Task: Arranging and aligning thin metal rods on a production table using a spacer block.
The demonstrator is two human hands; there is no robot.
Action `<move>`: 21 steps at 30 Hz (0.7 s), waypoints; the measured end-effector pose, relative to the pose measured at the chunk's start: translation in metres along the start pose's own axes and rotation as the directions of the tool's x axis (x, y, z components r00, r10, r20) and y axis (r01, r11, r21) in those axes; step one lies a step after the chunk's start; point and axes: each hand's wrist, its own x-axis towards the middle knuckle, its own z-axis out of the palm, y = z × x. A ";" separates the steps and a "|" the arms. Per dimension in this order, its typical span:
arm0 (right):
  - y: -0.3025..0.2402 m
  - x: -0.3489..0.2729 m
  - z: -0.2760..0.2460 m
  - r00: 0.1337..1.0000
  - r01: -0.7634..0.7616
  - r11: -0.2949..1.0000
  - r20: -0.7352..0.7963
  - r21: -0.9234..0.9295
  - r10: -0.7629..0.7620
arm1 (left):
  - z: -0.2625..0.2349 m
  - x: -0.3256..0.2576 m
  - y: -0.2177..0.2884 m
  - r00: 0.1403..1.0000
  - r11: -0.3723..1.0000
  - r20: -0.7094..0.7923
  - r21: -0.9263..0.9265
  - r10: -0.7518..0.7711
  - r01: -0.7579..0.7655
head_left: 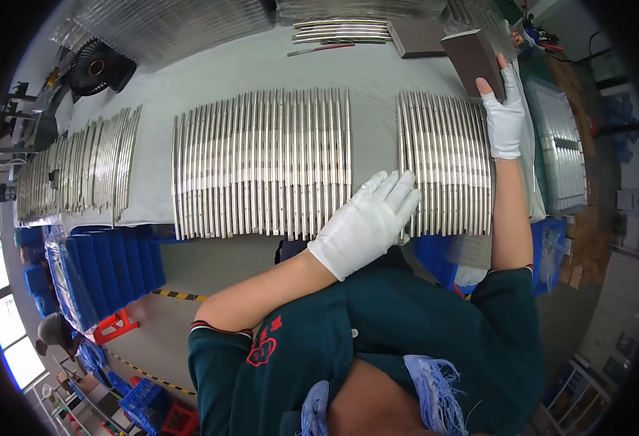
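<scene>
Block (472,64), brown, is grasped in my right hand (506,125) at upper right, near the right row of metal rods (447,163) on the worktop (374,109). That row and the middle row (261,163) look already lined up, the left group (90,171) more ragged. My open left hand (367,219) covers part of the gap, lower centre; a black fan (100,67) stands upper left.

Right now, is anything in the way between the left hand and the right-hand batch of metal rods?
Nothing visible: the left hand, fingers outstretched, overlaps the left edge of those metal rods. The brown block, held in the right hand, is by their far right corner, well aside.
</scene>
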 end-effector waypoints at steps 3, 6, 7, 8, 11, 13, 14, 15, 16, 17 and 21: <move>0.007 -0.005 0.000 0.999 -0.025 0.994 0.026 0.111 0.022 | -0.013 -0.005 -0.006 0.999 0.994 0.037 0.106 0.036 -0.040; 0.007 -0.005 -0.002 0.998 -0.033 0.998 0.049 0.050 0.031 | -0.026 -0.017 -0.013 0.992 0.980 0.125 0.198 -0.005 -0.020; 0.006 -0.005 -0.001 0.998 -0.034 0.998 0.054 0.059 0.031 | -0.029 -0.021 -0.013 0.986 0.974 0.163 0.225 -0.034 -0.004; 0.005 -0.005 -0.001 0.998 -0.034 0.997 0.060 0.066 0.030 | -0.031 -0.026 -0.014 0.986 0.980 0.159 0.198 -0.042 0.009; 0.004 -0.006 0.001 0.997 -0.045 0.995 0.065 0.086 0.039 | -0.034 -0.037 -0.015 0.993 0.991 0.099 0.129 -0.056 0.043; 0.004 -0.006 0.002 0.997 -0.051 0.995 0.061 0.090 0.045 | -0.028 -0.037 -0.016 0.995 0.993 0.061 0.092 -0.083 0.077; 0.004 -0.006 0.002 0.997 -0.051 0.995 0.056 0.087 0.046 | -0.026 -0.036 -0.016 0.993 0.993 0.057 0.070 -0.103 0.098; 0.005 -0.006 0.002 0.998 -0.050 0.993 0.050 0.104 0.045 | -0.024 -0.037 -0.017 0.996 0.993 -0.021 0.077 -0.090 0.092; 0.005 -0.006 0.001 0.998 -0.054 0.995 0.048 0.079 0.050 | -0.023 -0.037 -0.017 0.994 0.992 -0.065 0.085 -0.086 0.091; 0.005 -0.006 0.001 0.998 -0.057 0.996 0.046 0.073 0.054 | -0.022 -0.038 -0.017 0.991 0.992 -0.109 0.092 -0.081 0.091; 0.006 -0.005 0.001 0.998 -0.040 0.996 0.052 0.075 0.036 | -0.028 -0.046 -0.015 0.986 0.995 -0.139 0.033 -0.090 0.096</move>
